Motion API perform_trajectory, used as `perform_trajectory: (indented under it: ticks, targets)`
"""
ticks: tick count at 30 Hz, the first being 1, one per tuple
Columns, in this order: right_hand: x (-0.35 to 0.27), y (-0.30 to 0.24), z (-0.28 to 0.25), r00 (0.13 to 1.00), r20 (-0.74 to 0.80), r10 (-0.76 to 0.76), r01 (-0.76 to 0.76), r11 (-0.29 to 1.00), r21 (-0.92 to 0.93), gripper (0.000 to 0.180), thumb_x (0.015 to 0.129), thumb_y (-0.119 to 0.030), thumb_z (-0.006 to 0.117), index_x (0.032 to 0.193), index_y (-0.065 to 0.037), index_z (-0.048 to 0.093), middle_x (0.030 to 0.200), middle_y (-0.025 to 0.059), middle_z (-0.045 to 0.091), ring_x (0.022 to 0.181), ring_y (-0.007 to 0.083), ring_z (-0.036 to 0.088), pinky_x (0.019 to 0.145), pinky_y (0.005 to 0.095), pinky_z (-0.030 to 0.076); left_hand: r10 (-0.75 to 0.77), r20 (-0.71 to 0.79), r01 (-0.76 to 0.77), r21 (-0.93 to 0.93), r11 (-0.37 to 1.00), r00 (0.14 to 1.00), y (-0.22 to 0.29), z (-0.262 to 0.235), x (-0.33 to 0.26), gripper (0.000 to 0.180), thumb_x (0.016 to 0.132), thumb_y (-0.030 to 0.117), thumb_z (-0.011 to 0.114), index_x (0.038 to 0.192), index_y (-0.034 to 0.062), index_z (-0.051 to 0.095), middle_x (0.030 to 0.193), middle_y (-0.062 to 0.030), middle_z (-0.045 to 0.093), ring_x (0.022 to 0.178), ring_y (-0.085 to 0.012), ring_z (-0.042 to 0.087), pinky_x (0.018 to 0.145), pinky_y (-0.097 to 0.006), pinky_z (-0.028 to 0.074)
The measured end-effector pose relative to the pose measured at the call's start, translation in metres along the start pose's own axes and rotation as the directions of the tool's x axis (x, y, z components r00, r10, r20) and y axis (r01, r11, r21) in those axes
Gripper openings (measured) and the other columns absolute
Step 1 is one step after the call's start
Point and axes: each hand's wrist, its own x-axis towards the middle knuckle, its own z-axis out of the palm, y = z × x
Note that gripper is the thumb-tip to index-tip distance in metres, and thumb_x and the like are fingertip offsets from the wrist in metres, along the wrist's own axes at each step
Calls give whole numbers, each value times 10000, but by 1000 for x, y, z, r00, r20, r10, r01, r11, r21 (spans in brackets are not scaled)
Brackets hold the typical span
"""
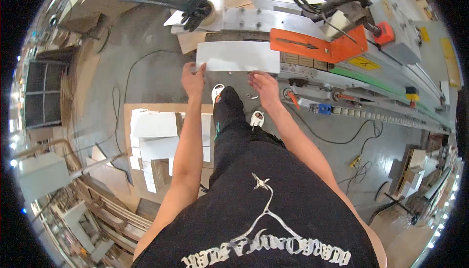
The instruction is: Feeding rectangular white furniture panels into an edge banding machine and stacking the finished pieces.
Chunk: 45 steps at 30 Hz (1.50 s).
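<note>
A white rectangular panel (pixel 229 55) lies lengthwise in front of me at the near edge of a machine. My left hand (pixel 194 78) is closed on its near left corner, with the thumb on the top face. Toward the panel's right end, the fingers of my right hand (pixel 265 88) are pinched at the near edge. An orange guard (pixel 312 45) on the machine overhangs the panel's right end. Under that guard, the machine's track of dark pads (pixel 312 63) runs off to the right.
White panels (pixel 156 124) lie on a brown board (pixel 193 116) at my left. A tape roll (pixel 210 14) and dark gloves (pixel 196 18) sit beyond the panel. Cables (pixel 337 141) cross the floor on the right. A red button box (pixel 384 32) sits on the machine.
</note>
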Motion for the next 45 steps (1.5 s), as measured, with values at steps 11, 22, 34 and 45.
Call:
perform_trajectory:
  ticks: [11, 22, 34, 45]
  targets:
    - [32, -18, 7, 982, -183, -53, 77, 989, 127, 412, 789, 24, 497, 1190, 114, 470, 1090, 205, 572, 1021, 270, 589, 903, 331, 501, -64, 176, 79, -77, 994, 982, 15, 25, 35, 394, 809, 18, 634, 1183, -54, 533, 848, -133, 661, 650, -160, 639, 506, -262, 449]
    - [15, -55, -45, 873, -452, -185, 355, 876, 327, 184, 827, 58, 453, 997, 31, 517, 943, 126, 587, 864, 219, 620, 804, 308, 530, -19, 469, 72, -95, 993, 883, 63, 75, -26, 463, 833, -3, 545, 1286, -69, 478, 973, -142, 652, 814, -183, 671, 586, -248, 487]
    - [15, -91, -155, 737, -474, -481, 492, 864, -112, 339, 737, 53, 504, 1074, 24, 529, 1045, 126, 592, 931, 243, 612, 852, 355, 525, 52, 690, 215, -296, 931, 722, 80, 152, -78, 413, 851, 12, 487, 1262, -5, 522, 980, -124, 639, 821, -187, 655, 576, -291, 505]
    - [-71, -58, -128, 975, -13, -224, 200, 893, -403, 231, 900, -137, 541, 1072, 17, 543, 1031, 139, 626, 980, 244, 628, 786, 334, 518, 167, -328, -196, -58, 979, 930, -90, 1, -30, 315, 827, 239, 689, 1030, 7, 624, 822, -85, 664, 726, -170, 621, 661, -296, 499]
